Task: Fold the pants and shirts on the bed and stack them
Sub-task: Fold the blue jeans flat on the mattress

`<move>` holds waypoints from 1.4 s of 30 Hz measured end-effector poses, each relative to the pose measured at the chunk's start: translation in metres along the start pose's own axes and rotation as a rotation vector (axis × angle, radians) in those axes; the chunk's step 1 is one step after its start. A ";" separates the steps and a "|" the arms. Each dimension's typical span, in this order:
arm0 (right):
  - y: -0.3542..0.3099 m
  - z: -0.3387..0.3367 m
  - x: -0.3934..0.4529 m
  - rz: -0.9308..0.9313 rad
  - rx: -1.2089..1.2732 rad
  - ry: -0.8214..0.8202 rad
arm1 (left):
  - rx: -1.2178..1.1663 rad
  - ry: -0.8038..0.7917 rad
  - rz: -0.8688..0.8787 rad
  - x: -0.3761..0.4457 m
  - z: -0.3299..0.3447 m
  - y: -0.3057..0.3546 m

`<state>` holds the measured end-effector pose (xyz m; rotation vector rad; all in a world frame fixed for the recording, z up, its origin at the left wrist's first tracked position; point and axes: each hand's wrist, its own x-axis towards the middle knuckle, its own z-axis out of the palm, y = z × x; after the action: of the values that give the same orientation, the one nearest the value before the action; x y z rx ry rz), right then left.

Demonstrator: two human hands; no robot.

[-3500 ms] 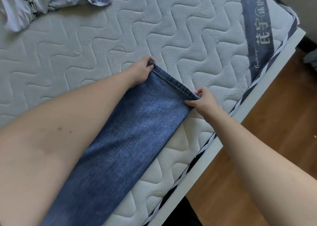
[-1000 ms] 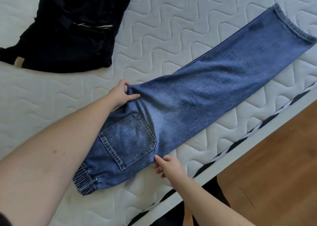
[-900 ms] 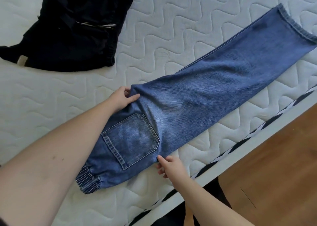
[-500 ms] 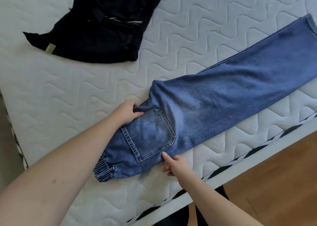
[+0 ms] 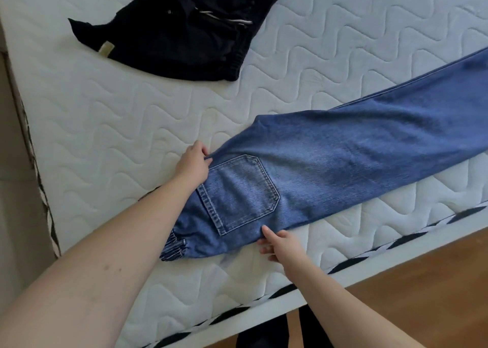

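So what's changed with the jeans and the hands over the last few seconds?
Both hands left the leg hem they were pinching and went to the seat end. The left hand now grips the far edge of the jeans by the back pocket; the right hand holds the near edge. The jeans stayed flat, folded lengthwise along the mattress edge. The black garment has lain unmoved over the last second.

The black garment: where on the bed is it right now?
In the head view the black garment lies crumpled at upper left on the mattress, apart from the jeans and both hands.
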<state>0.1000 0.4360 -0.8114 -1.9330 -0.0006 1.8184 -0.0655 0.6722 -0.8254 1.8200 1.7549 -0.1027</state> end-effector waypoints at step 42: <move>0.015 0.052 -0.016 0.081 -0.166 -0.303 | 0.011 -0.126 -0.197 -0.084 -0.042 -0.124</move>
<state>0.0440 0.4351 -0.8011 -1.7657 -0.1814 2.2110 -0.2059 0.6104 -0.7976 1.6075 1.8420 -0.3001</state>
